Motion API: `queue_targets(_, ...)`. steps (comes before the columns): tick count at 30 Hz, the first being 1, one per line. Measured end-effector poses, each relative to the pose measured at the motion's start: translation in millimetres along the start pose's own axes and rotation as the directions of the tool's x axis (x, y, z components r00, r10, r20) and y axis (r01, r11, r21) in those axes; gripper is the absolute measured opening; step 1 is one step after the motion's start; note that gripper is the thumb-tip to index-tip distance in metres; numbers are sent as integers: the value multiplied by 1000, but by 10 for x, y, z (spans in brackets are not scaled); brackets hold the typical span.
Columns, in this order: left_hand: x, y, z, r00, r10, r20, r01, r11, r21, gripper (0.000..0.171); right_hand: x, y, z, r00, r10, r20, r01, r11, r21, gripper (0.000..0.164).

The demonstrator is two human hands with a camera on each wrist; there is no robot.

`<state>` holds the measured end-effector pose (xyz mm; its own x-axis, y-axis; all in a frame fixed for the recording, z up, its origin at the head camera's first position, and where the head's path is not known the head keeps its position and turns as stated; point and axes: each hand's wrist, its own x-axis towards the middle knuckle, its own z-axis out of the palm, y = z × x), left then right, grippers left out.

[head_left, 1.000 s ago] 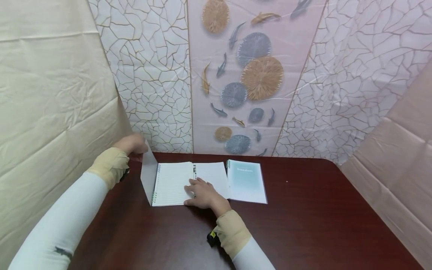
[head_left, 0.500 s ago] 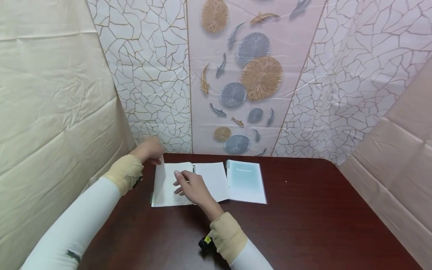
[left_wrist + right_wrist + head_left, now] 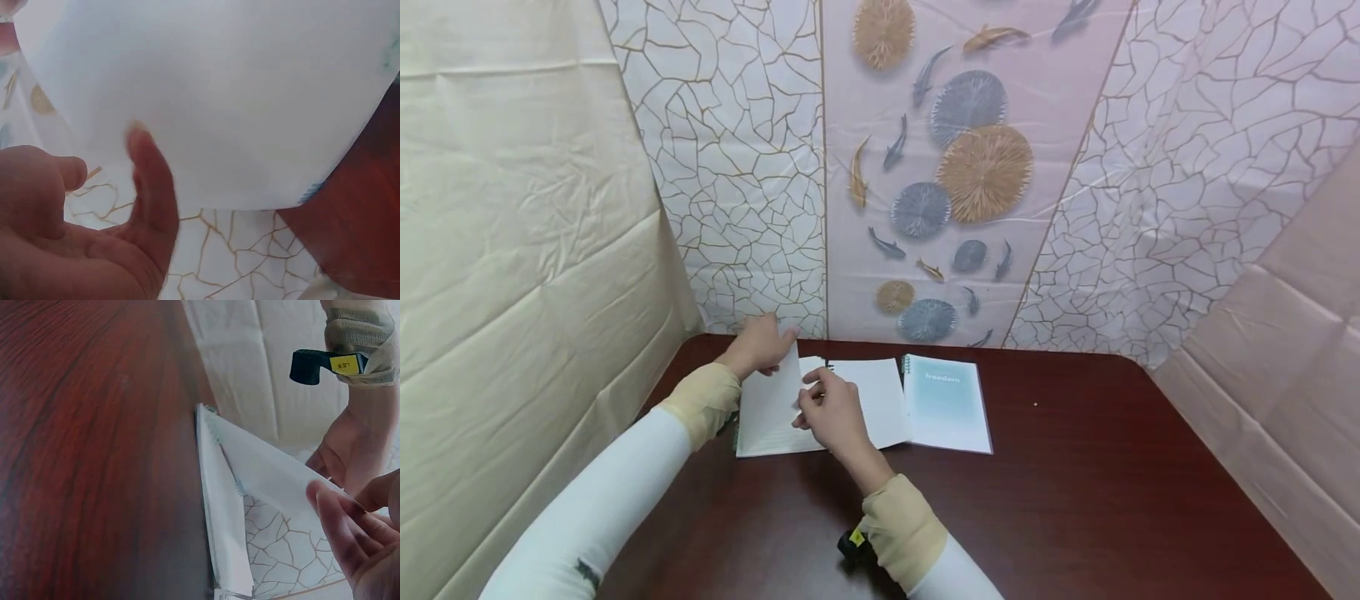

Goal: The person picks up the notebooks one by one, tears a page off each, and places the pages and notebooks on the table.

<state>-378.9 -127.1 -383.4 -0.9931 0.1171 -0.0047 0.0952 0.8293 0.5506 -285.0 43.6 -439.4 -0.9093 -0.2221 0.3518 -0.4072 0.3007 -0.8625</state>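
A spiral notebook [image 3: 797,443] lies open at the left of the row, one white sheet [image 3: 767,404] raised and slanting over its lined pages. My right hand [image 3: 837,412] pinches the free edge of this sheet between thumb and fingers, plain in the right wrist view. Up at the sheet's far corner is my left hand [image 3: 758,346]; its thumb and a finger [image 3: 153,181] stand apart in the left wrist view, the finger in front of the sheet. Whether that finger touches it, I cannot tell. Whether the sheet is page or cover is unclear.
Beside it lies a second spiral notebook [image 3: 880,400], showing a blank-looking page. Further right is a notebook with a teal cover [image 3: 947,404] reading "freedom". All rest on a dark red-brown table [image 3: 1112,483]. Patterned cloth [image 3: 752,167] hangs behind the far edge.
The raised sheet has swung from the notebook's left side rightward over its pages, my left hand moving with it. My right hand has lifted off the pages and now pinches the sheet's edge.
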Motion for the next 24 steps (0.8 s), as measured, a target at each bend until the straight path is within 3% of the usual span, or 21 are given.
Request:
queue_targets(3,-31,-66,53,1000,-2,2,1,995,102,71,-9,24,19,997,-70,-39,62,980,-189,22)
queue_targets(6,-59,-155,93,999,-26,42,18,982,187,74,-12,49,38,986,-155,-57,124,921,-368,24)
queue_targets(11,-89,-269,205,992,-57,112,34,979,199,79,-12,57,41,979,-200,-26,155,831,-535,27)
queue_targets(18,-119,-234,438,988,-37,149,1,972,236,79,-36,62,41,994,-91,57,106,735,-670,36)
queue_targets(24,-133,-189,563,981,-89,171,36,957,287,80,-52,105,85,989,58,137,56,708,-704,36)
